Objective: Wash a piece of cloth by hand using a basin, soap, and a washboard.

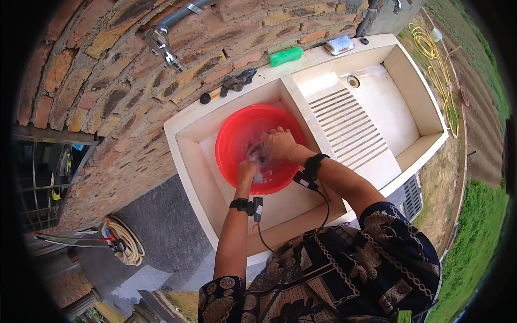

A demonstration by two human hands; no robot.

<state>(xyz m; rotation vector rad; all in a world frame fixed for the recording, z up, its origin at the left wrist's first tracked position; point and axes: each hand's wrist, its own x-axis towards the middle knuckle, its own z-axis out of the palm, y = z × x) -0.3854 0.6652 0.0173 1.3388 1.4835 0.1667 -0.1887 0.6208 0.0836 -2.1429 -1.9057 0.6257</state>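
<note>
A red plastic basin point(226, 126) holding cloudy water stands in the left bowl of a pale double sink point(183, 121). Both my hands are inside the basin, at a wet greyish cloth point(260, 153) bunched between them. My right hand point(281, 143) is closed on the cloth's upper right side, fingers curled, knuckles above the water. On the cloth's left side my left hand point(247, 168) reaches down; its fingertips are partly hidden by water and fabric, but the hand appears closed on the cloth. A lighter wet part of the fabric hangs below, near the basin's front wall.
On the back ledge are a dark crumpled rag point(238, 81), a green brush or block point(286, 56), a blue-white sponge point(339, 45) and a round black stopper point(205, 98). A metal tap point(162, 47) juts from the brick wall. A ribbed washboard point(350, 129) fills part of the right bowl.
</note>
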